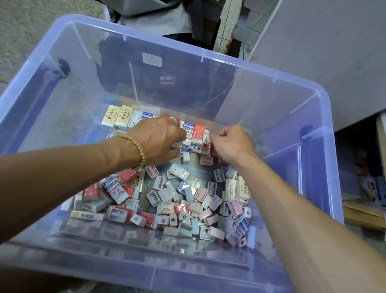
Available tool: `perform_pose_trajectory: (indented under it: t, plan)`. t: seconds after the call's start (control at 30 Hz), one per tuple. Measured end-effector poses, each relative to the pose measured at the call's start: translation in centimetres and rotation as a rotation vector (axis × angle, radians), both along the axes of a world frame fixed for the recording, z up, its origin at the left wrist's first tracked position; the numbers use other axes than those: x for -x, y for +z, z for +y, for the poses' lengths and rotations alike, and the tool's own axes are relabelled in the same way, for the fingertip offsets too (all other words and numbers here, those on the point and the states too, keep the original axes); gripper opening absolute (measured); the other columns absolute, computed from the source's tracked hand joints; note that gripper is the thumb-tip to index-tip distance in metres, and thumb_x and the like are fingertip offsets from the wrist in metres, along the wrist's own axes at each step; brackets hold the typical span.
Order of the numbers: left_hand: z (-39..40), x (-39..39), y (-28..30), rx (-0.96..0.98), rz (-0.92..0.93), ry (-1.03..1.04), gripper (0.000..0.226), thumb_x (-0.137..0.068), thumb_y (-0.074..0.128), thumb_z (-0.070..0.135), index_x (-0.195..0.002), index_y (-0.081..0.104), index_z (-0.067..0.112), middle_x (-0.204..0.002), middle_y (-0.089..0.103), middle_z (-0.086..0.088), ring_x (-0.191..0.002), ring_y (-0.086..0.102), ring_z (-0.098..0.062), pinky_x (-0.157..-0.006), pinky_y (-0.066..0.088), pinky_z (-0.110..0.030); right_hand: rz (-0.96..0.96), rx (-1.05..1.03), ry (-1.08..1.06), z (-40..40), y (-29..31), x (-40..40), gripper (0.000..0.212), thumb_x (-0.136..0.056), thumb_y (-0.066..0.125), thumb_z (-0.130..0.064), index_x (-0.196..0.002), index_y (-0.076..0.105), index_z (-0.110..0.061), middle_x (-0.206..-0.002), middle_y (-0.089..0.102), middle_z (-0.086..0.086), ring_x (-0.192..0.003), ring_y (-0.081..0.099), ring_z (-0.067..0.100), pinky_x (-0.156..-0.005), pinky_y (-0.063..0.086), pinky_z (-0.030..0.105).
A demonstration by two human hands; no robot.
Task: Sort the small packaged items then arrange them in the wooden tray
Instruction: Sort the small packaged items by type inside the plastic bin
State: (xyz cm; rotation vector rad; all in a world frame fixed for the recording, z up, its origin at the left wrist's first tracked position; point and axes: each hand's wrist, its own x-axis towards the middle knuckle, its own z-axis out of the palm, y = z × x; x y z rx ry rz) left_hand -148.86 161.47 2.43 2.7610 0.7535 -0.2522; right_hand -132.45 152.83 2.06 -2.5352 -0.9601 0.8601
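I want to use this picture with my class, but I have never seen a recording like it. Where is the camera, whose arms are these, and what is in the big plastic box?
There is no machine here. A person wears one wide-angle camera on the head, looking down, so the two bare arms are that person's own.

Both reach into a clear plastic bin. Its far end holds packaged erasers standing in neat rows. Nearer lies a loose pile of erasers and small pencil sharpeners.

The left hand, with a bead bracelet on its wrist, has a grip on packets in the row. The right hand pinches something small beside them; what it is, I cannot tell.

No wooden tray shows clearly.
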Motion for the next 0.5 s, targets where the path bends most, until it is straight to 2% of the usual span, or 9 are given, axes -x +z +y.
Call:
perform_pose_trajectory:
  t: [0.1, 0.17, 0.27, 0.33, 0.4, 0.47, 0.5]
  plan:
    - [-2.1, 2.3, 0.6, 0.151, 0.160, -0.090, 0.022, -0.088, 0.064, 0.042, -0.104, 0.057, 0.027, -0.111, 0.062, 0.002, -0.089, 0.054, -0.015, -0.072, 0.044, -0.025, -0.016, 0.152, 0.192, -1.3, 0.9, -0.2, 0.017, -0.087, 0.057, -0.012, -0.078, 0.072, -0.012, -0.081, 0.070, 0.006, -0.087, 0.068, 0.028, -0.072, 0.051, 0.029]
    - [-3.0, 3.6, 0.4, 0.218, 0.314, -0.182, 0.044, -0.085, 0.066, 0.048, -0.122, 0.054, 0.026, -0.112, 0.060, 0.005, -0.099, 0.055, -0.016, -0.075, 0.042, -0.025, 0.006, 0.242, 0.423, -2.4, 1.4, 0.7, 0.016, -0.087, 0.062, -0.009, -0.086, 0.074, -0.020, -0.092, 0.069, 0.002, -0.091, 0.065, 0.020, -0.075, 0.045, 0.023]
    - [-3.4, 4.1, -0.5, 0.309, 0.354, -0.209, 0.072, -0.080, 0.073, 0.047, -0.140, 0.038, 0.026, -0.107, 0.052, 0.005, -0.112, 0.052, -0.021, -0.081, 0.043, -0.028, 0.051, 0.354, 0.703, -4.1, 1.1, 2.4, 0.035, -0.087, 0.068, -0.012, -0.122, 0.067, -0.017, -0.116, 0.067, 0.001, -0.100, 0.060, 0.016, -0.084, 0.044, 0.023]
    - [-3.6, 3.8, -1.2, 0.304, 0.314, -0.210, 0.083, -0.074, 0.078, 0.047, -0.141, 0.033, 0.028, -0.126, 0.050, -0.002, -0.118, 0.048, -0.024, -0.089, 0.047, -0.034, 0.053, 0.416, 0.784, -4.7, 0.8, 3.0, 0.044, -0.088, 0.066, -0.014, -0.131, 0.058, -0.020, -0.124, 0.063, -0.001, -0.113, 0.060, 0.020, -0.094, 0.047, 0.029]
    - [-3.7, 3.7, -1.7, 0.248, 0.326, -0.277, 0.088, -0.072, 0.080, 0.044, -0.144, 0.031, 0.027, -0.140, 0.042, -0.002, -0.124, 0.038, -0.022, -0.095, 0.043, -0.036, 0.045, 0.497, 0.822, -5.0, 0.7, 3.2, 0.055, -0.086, 0.065, -0.007, -0.138, 0.052, -0.020, -0.131, 0.060, 0.000, -0.117, 0.058, 0.023, -0.099, 0.050, 0.036]
    - [-3.9, 3.6, -2.0, 0.189, 0.345, -0.364, 0.092, -0.074, 0.079, 0.042, -0.148, 0.027, 0.028, -0.148, 0.033, 0.003, -0.127, 0.031, -0.021, -0.100, 0.039, -0.035, 0.074, 0.586, 0.825, -5.3, 0.7, 3.3, 0.060, -0.083, 0.070, -0.003, -0.137, 0.048, -0.019, -0.128, 0.062, 0.000, -0.112, 0.059, 0.023, -0.095, 0.052, 0.037]
    - [-4.0, 3.5, -2.0, 0.173, 0.349, -0.390, 0.092, -0.074, 0.079, 0.041, -0.149, 0.026, 0.029, -0.150, 0.031, 0.004, -0.127, 0.030, -0.021, -0.101, 0.039, -0.035, 0.090, 0.611, 0.823, -5.4, 0.7, 3.3, 0.058, -0.082, 0.073, -0.004, -0.133, 0.050, -0.019, -0.122, 0.063, -0.001, -0.106, 0.060, 0.021, -0.088, 0.052, 0.033]
